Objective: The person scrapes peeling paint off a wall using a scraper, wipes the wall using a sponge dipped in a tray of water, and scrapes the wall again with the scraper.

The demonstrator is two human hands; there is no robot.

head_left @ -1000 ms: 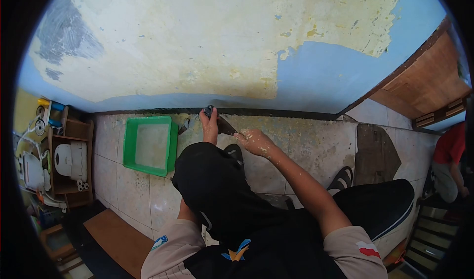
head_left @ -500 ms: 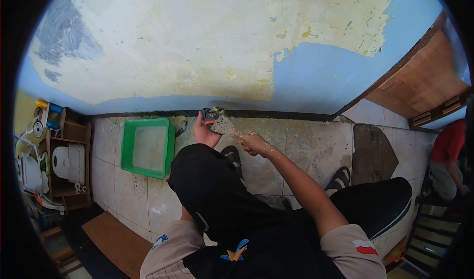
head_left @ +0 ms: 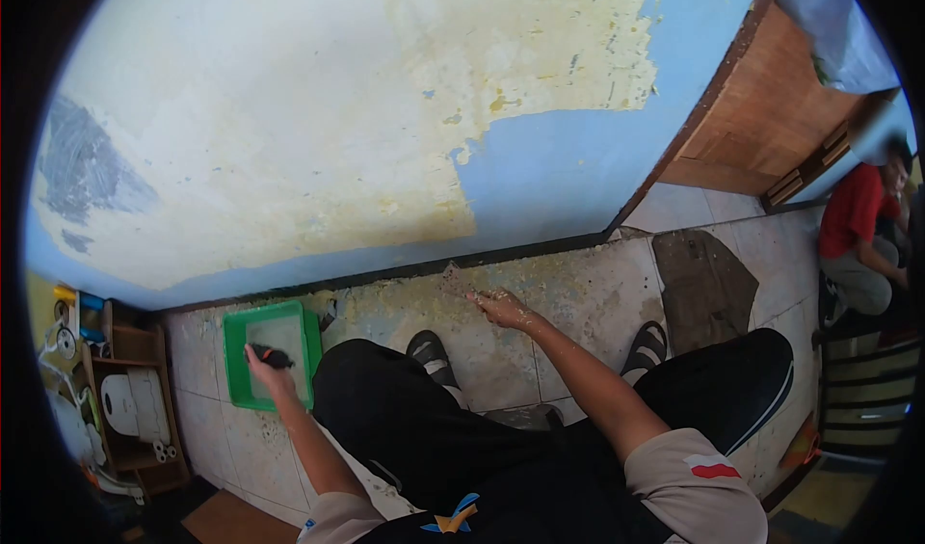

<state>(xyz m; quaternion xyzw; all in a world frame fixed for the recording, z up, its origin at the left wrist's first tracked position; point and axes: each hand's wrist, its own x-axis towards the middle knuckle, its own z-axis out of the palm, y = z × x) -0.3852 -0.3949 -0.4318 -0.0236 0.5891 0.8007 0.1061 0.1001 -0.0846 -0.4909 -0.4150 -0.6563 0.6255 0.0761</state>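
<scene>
My left hand [head_left: 272,372] is wrapped round a black tool with a bit of red [head_left: 275,358], over the green tray [head_left: 313,346] that holds cloudy water. My right hand [head_left: 501,308] grips a scraper [head_left: 457,281], its flat blade speckled with scrapings and pointing toward the wall base. Pale crumbs cling to my right hand and forearm. Ahead, the wall [head_left: 318,110] shows a large cream area with yellowish patches, bordered by blue paint.
Flakes lie on the tiled floor [head_left: 501,361] along the wall. A brown cloth [head_left: 703,289] lies at the right. Beyond it sits a person in a red top [head_left: 853,216]. A shelf [head_left: 135,361] with a white appliance stands left. A wooden panel [head_left: 747,110] adjoins the wall.
My left hand has moved left with the black tool, from beside the scraper to over the green tray. My right hand keeps the scraper. The view has turned, showing more at the right.
</scene>
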